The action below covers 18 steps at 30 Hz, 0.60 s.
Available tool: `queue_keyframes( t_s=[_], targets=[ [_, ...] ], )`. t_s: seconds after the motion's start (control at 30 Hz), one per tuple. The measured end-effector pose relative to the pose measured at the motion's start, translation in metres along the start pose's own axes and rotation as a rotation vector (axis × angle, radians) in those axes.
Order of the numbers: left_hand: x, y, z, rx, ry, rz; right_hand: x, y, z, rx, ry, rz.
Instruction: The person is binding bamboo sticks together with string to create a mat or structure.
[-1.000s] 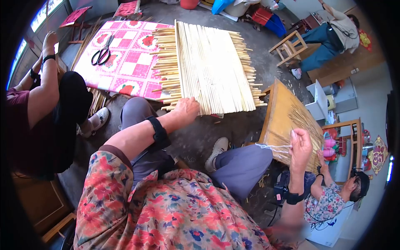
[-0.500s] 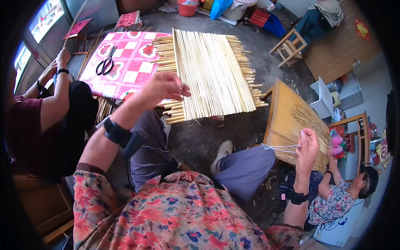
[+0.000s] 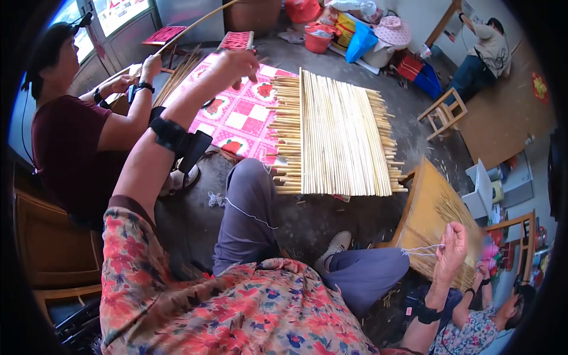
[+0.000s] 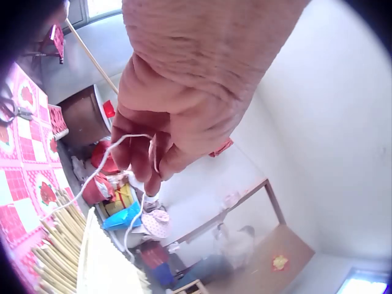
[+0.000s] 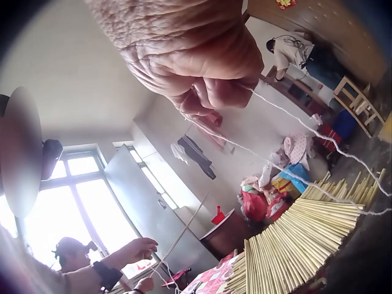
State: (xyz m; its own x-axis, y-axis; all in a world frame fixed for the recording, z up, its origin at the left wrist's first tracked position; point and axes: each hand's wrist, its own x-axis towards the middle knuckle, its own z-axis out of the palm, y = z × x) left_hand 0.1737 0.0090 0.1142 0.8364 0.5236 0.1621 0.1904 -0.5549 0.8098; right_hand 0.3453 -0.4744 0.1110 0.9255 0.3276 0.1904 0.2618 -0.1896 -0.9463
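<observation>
A mat of pale stalks (image 3: 346,136) lies partly over a table with a pink patterned cloth (image 3: 242,115). Raised above that cloth, my left hand (image 3: 228,71) pinches a white string (image 4: 101,168) between thumb and fingers; in the left wrist view the string hangs down in a loop toward the mat. My right hand (image 3: 451,248) is held up over my right knee, fingers curled. It pinches white cord (image 3: 421,251), whose two strands run out from the fingers in the right wrist view. Another stretch of string (image 3: 248,217) crosses my left knee, ending in a small tangle.
Black scissors (image 4: 12,113) lie on the cloth. A person at left (image 3: 71,142) holds a long stalk (image 3: 192,26). To the right stands a wooden board (image 3: 426,207) bearing thin stalks, with another person behind it. A wooden chair (image 3: 444,115) stands beyond the mat.
My left hand has left the mat's near edge and risen up and left over the cloth. The head view has turned left. My right hand still holds its cord.
</observation>
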Motion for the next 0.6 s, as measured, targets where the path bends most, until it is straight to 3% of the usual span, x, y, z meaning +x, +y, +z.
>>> queue_keyframes(
  t_s=[0.07,0.2,0.27,0.33,0.4,0.47,0.5,0.53,0.57,0.6],
  targets=[
    [0.011,-0.025,0.006,0.0,0.125,0.059,0.003,-0.002,0.002,0.002,-0.001,-0.022],
    [0.034,-0.05,-0.006,-0.309,0.547,0.176,0.003,-0.014,0.008,-0.027,0.066,0.028],
    [0.047,-0.062,-0.016,-0.367,0.607,0.198,0.005,-0.017,0.01,-0.061,0.037,0.038],
    [0.042,-0.059,-0.019,0.292,0.549,0.226,0.009,-0.013,0.012,-0.042,0.021,0.029],
    [0.037,-0.081,-0.006,0.25,0.414,0.229,0.012,-0.006,0.012,-0.069,0.01,0.023],
    [0.026,-0.103,0.004,0.475,0.083,0.203,0.013,-0.004,0.017,-0.05,0.007,-0.001],
    [0.011,-0.091,0.014,0.445,0.01,0.052,0.013,-0.004,0.02,-0.036,-0.024,-0.004],
    [0.01,-0.118,0.022,0.461,-0.093,0.039,0.014,-0.004,0.022,-0.035,-0.005,-0.021],
    [0.005,-0.144,0.029,0.469,-0.066,0.154,0.014,-0.005,0.024,-0.051,-0.038,-0.012],
    [0.002,-0.16,0.036,0.624,-0.087,0.147,0.014,-0.005,0.026,-0.066,-0.071,0.002]
  ],
)
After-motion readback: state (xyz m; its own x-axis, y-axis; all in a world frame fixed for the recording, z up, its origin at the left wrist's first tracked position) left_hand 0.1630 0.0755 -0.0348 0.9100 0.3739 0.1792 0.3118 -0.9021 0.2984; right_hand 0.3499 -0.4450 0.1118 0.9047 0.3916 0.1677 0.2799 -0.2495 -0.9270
